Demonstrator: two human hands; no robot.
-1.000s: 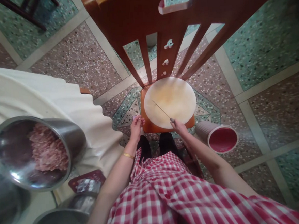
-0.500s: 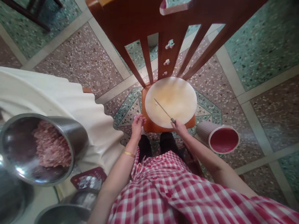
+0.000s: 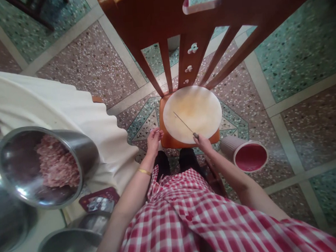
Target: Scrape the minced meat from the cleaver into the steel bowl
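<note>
Well left of the round white cutting board (image 3: 201,104), the cream-clothed worktop (image 3: 68,106) carries a deep steel bowl (image 3: 86,149) of pink minced meat (image 3: 57,162). Your left hand (image 3: 154,138) curls just beside the board's left edge; whether it pinches anything, you cannot tell. The board sits on the orange-brown wooden chair (image 3: 171,142); your dark-handled, thin-bladed knife (image 3: 185,123) lies over it, gripped in your right hand (image 3: 203,142). This looks like board work with the knife; any stroke calls for fingers clear of the blade. The slatted back bounds the board's far side, its right edge overhangs the seat, and beyond, a grey ribbed bin with a red inside (image 3: 229,146) narrows your elbow room.
</note>
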